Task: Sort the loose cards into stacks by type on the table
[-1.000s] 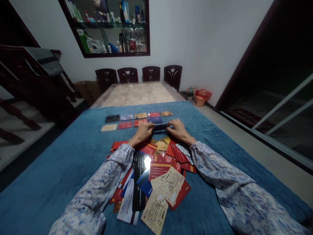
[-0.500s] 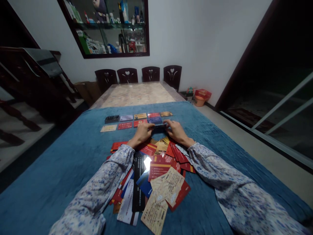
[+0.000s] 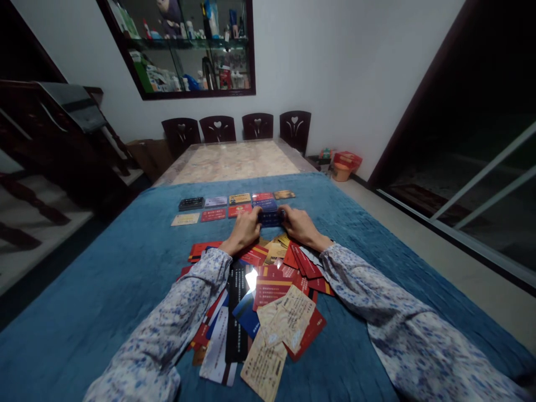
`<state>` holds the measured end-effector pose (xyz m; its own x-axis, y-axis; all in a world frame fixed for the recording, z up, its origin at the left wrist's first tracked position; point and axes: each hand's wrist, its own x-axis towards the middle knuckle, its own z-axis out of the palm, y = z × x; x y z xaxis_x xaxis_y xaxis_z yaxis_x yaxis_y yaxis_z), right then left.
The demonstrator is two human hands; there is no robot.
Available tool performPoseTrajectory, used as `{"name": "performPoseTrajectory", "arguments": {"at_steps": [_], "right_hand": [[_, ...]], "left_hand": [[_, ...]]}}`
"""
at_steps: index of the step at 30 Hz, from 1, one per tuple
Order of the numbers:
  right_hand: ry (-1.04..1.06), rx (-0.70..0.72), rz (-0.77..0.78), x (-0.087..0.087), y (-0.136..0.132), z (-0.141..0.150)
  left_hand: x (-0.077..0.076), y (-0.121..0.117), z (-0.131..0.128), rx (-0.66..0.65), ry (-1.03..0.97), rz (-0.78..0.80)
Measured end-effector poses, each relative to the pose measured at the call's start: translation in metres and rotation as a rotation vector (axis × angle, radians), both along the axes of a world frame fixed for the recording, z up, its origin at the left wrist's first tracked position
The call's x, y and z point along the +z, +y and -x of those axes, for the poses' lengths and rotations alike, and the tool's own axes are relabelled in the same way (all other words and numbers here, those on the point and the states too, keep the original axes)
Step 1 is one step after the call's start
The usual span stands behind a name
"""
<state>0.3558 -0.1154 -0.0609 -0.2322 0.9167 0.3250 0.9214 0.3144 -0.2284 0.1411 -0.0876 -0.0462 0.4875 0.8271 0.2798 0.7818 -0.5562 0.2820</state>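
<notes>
Between my two hands is a dark blue card, gripped at its left edge by my left hand and at its right edge by my right hand. Whether it is one card or several together I cannot tell. Just beyond it lies another blue card. Rows of cards sit past my hands: a black stack, a cream card, red cards and a gold card. Under my forearms spreads a loose pile of cards, red, black, blue, white and beige, many overlapping.
A blue cloth covers the near part of the table, with a marbled tabletop beyond. Dark chairs line the far end. A wooden railing stands left; an orange bucket is on the floor at right.
The blue card between my hands has tipped so its printed face now shows toward me. My hands stay in nearly the same place.
</notes>
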Motion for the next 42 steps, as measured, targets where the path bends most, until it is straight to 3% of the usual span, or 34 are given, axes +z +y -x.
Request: {"name": "performPoseTrajectory", "arguments": {"at_steps": [14, 30, 42], "right_hand": [[0.103, 0.101, -0.018, 0.002, 0.003, -0.009], [0.020, 0.107, 0.027, 0.002, 0.008, -0.014], [-0.094, 0.159, 0.051, 0.021, 0.017, -0.020]], "left_hand": [[-0.008, 0.010, 0.003, -0.067, -0.127, -0.009], [-0.012, 0.011, 0.005, -0.063, -0.050, -0.008], [0.016, 0.005, 0.009, -0.057, 0.121, -0.040]]}}
